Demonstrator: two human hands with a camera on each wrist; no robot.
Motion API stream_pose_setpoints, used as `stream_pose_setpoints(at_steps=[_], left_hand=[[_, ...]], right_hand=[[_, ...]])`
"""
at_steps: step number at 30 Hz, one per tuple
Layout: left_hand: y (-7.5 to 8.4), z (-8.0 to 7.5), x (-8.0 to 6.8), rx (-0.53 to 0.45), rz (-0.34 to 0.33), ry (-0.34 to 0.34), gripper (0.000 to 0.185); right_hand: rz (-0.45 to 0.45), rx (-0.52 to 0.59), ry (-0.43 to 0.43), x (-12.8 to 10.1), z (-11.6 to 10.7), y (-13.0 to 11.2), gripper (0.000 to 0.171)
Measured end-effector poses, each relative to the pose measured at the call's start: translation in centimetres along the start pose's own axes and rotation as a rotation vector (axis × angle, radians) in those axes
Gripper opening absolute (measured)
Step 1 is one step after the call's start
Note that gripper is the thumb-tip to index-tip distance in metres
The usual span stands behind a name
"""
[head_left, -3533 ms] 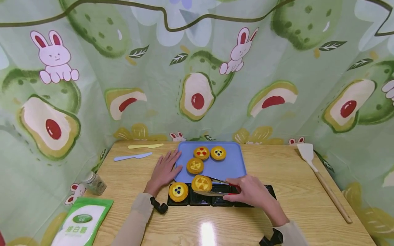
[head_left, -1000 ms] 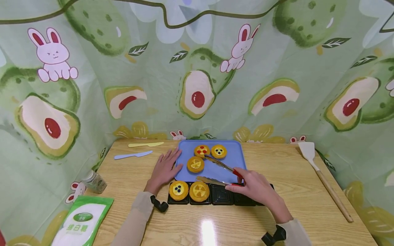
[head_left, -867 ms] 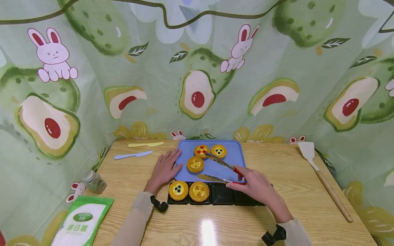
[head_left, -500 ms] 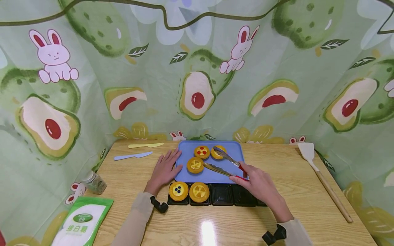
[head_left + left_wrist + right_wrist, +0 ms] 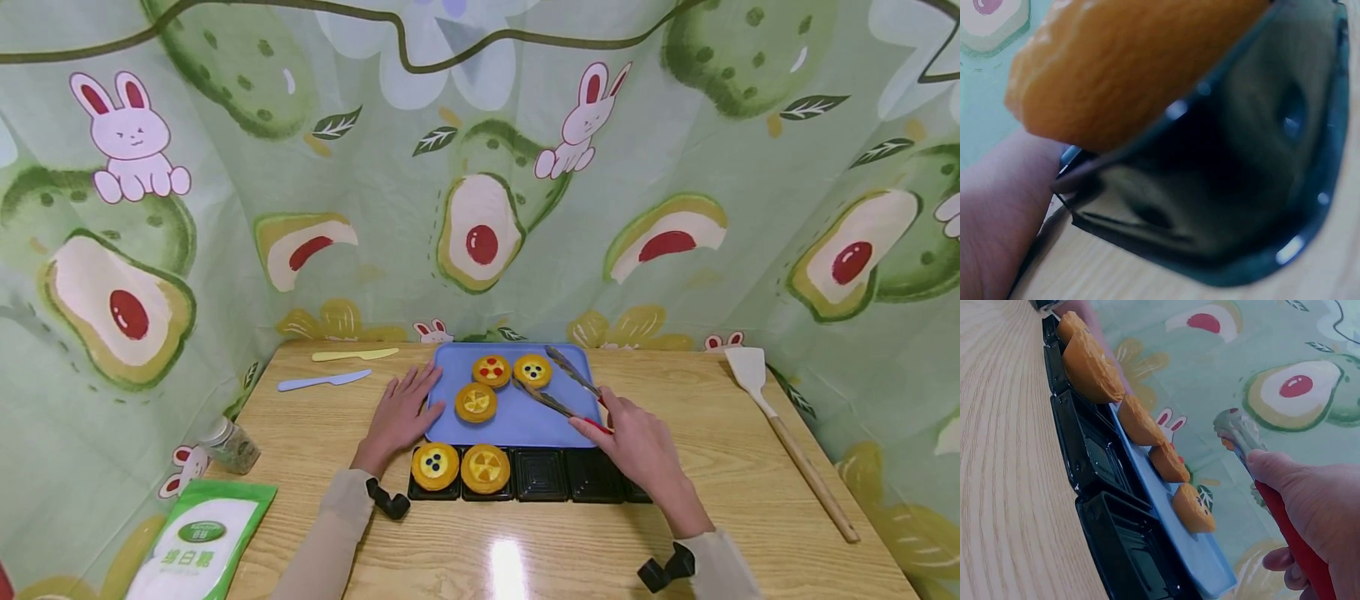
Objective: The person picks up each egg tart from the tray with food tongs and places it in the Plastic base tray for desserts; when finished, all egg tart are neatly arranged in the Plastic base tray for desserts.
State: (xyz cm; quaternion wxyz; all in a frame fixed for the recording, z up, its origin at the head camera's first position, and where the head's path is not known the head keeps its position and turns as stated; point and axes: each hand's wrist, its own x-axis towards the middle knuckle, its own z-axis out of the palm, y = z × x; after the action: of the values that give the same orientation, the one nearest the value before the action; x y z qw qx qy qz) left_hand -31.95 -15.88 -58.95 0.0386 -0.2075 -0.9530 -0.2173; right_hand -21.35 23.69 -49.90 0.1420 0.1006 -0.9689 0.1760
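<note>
My right hand (image 5: 641,442) grips metal tongs (image 5: 551,402) by their red handles, the arms spread apart. Their tips lie either side of a tart with dark blue berries (image 5: 532,372) at the back of the blue tray (image 5: 547,429). Beside that sit a tart with red pieces (image 5: 491,372) and one with yellow wedges (image 5: 476,403). My left hand (image 5: 401,412) rests with fingers extended at the tray's left edge. In front, a row of black plastic compartments (image 5: 542,475) holds a blue-berry tart (image 5: 435,466) in the leftmost and a yellow-wedge tart (image 5: 486,468) beside it.
A yellow knife (image 5: 355,355) and a blue knife (image 5: 325,381) lie at back left. A spice jar (image 5: 229,446) and a green-white bag (image 5: 198,537) stand on the left. A white spatula with a wooden handle (image 5: 795,450) lies along the right. Patterned cloth surrounds the table.
The yellow-wedge tart held in the tongs was let go in the second compartment. The tongs then moved from near the red-topped tart rightward to the blue-berry tart. My left hand stayed put.
</note>
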Motion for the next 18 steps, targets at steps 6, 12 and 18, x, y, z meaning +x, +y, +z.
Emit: stream_pose_setpoints(at_steps=[6, 12, 18], left_hand=[[0.08, -0.02, 0.0, -0.004, 0.007, 0.018, 0.067], [0.29, -0.09, -0.12, -0.009, 0.013, 0.024, 0.067], [0.33, -0.33, -0.11, -0.004, 0.007, 0.012, 0.067]], right_hand=[[0.034, -0.019, 0.008, -0.04, 0.42, 0.21, 0.062], [0.077, -0.038, -0.018, -0.09, 0.6, 0.36, 0.067], [0.105, -0.046, -0.028, 0.03, 0.81, 0.44, 0.065]])
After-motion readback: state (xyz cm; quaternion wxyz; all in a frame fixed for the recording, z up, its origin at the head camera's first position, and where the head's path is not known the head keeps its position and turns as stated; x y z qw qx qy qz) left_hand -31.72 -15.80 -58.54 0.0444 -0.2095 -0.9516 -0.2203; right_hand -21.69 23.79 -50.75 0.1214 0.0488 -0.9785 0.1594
